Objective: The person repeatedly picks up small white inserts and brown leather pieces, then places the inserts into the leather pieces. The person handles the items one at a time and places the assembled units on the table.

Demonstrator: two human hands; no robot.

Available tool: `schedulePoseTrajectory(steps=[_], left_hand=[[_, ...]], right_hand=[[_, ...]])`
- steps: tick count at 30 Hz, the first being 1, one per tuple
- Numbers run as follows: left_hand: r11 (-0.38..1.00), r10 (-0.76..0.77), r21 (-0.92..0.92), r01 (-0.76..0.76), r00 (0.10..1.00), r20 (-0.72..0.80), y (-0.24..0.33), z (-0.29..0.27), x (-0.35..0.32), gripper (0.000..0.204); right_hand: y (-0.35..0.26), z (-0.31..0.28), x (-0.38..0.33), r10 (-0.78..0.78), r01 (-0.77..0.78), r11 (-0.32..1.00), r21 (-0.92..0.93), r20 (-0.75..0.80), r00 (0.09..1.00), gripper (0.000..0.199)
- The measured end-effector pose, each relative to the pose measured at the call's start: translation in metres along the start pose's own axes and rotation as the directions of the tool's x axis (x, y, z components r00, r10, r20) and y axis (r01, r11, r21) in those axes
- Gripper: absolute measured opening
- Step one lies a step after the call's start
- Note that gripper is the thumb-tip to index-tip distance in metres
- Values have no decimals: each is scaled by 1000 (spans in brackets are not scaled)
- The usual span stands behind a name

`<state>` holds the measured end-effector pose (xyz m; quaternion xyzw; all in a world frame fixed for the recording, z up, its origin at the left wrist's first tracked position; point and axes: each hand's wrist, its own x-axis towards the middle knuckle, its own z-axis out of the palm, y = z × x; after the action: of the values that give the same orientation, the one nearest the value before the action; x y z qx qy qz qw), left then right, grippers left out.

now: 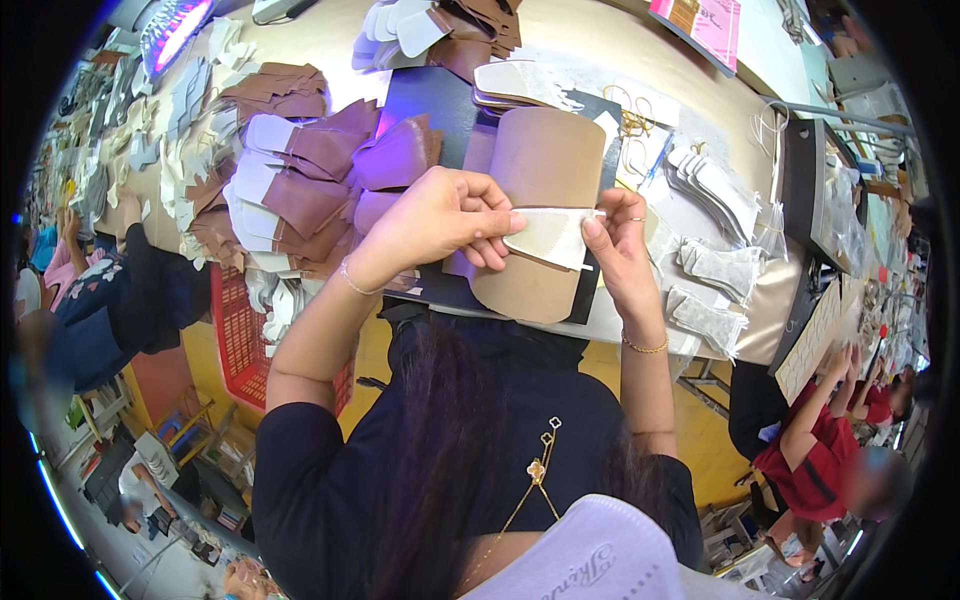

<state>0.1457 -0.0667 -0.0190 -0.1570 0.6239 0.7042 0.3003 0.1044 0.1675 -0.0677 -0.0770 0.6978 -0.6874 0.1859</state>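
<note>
My left hand (440,222) and right hand (615,245) meet over the dark mat (440,100), both pinching a pale strip (548,237): left fingertips grip its end at nine o'clock, right thumb and forefinger grip the end at three. The strip lies across a tan leather piece (545,160), which curves up toward twelve o'clock behind my hands. At ten o'clock sits a heap of brown pieces (300,170) with white tabs. At three o'clock lie grey pieces (710,270) in clear bags. Farther, at twelve, rests a flat sole-shaped piece (520,82).
</note>
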Motion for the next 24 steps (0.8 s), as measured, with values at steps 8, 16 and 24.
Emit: schedulePoseTrajectory(steps=[8, 16, 24], left_hand=[[996, 75, -43, -76, 997, -9, -2, 0, 0, 26], [997, 33, 69, -31, 999, -22, -1, 2, 2, 22], [986, 86, 146, -82, 996, -22, 0, 1, 0, 21]], right_hand=[[-46, 33, -22, -281, 677, 423, -602, 623, 730, 80], [-6, 29, -28, -420, 556, 695, -456, 371, 828, 90], [23, 16, -52, -218, 224, 966, -129, 59, 974, 90]])
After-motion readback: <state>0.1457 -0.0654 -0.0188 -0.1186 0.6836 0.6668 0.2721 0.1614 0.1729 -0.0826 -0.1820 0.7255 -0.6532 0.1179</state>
